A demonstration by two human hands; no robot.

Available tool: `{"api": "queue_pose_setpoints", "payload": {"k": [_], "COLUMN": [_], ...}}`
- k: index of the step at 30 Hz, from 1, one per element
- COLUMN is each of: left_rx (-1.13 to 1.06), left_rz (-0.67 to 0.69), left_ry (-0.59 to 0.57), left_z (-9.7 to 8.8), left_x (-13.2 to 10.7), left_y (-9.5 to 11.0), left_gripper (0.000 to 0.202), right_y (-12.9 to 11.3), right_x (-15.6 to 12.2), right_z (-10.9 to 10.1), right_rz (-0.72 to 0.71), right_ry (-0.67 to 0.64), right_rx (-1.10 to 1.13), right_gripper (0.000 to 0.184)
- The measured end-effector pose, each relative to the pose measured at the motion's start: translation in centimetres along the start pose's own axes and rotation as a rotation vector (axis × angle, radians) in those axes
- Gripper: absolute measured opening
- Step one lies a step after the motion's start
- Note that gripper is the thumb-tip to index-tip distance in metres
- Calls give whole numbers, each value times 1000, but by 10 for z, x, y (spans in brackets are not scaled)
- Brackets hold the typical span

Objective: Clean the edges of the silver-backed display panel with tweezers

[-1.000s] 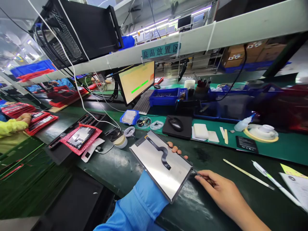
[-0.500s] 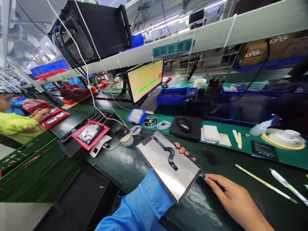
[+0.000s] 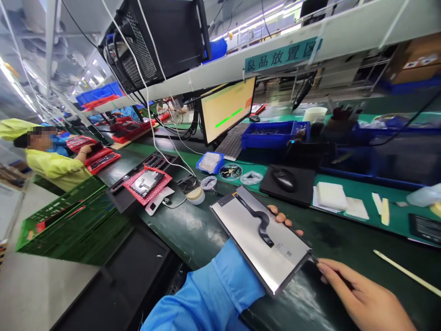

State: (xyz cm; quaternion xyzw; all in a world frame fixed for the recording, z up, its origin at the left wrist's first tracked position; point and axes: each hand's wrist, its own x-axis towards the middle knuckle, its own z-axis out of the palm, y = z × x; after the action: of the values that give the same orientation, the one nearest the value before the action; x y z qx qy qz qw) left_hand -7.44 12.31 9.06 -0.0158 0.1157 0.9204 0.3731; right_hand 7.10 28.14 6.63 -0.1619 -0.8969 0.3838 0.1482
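Note:
A tablet-sized display panel (image 3: 260, 248) lies tilted with its silvery back up, a curved black flex cable (image 3: 261, 219) across it. My left hand (image 3: 284, 219) grips the panel from underneath; its fingertips curl over the far edge, and the palm is hidden below. Pinched in my right hand (image 3: 361, 287) is a thin dark pointed tool (image 3: 313, 257), perhaps tweezers. Its tip meets the panel's right corner. Beyond the panel sit a roll of tape (image 3: 195, 195) and a red bubble-wrap pouch (image 3: 148, 186) with a device part on it.
A black mouse (image 3: 284, 178) on its pad, white pads (image 3: 331, 195) and a pale stick (image 3: 406, 271) lie on the bench. Behind stand a monitor (image 3: 227, 110) and a blue bin (image 3: 270, 135). Green crates (image 3: 69, 230) are at left, near a co-worker in yellow (image 3: 58, 161).
My view has swung left, so the bench appears farther right and more of the co-worker shows. The tool's tip stays at the panel's corner, with both hands holding on.

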Motion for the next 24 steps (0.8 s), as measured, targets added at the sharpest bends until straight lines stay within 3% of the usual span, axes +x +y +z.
{"api": "queue_pose_setpoints", "payload": {"k": [3, 9, 14, 20, 24], "left_rx": [-6, 19, -12, 37, -3], "left_rz": [4, -1, -5, 5, 3], "left_ry": [-26, 78, 38, -4, -28], "left_z": [-1, 3, -6, 7, 2], "left_x": [-2, -2, 2, -7, -5], "left_y": [-1, -2, -3, 1, -2], "left_gripper": [54, 44, 44, 36, 35], "right_y": [-4, -12, -5, 1, -1], "right_x": [0, 2, 0, 3, 1], "right_z": [-1, -5, -2, -1, 2], "right_rz": [109, 56, 152, 101, 157], "right_ry": [-104, -27, -71, -45, -61], "right_rx": [50, -4, 28, -35, 4], "right_gripper": [42, 42, 45, 48, 46]}}
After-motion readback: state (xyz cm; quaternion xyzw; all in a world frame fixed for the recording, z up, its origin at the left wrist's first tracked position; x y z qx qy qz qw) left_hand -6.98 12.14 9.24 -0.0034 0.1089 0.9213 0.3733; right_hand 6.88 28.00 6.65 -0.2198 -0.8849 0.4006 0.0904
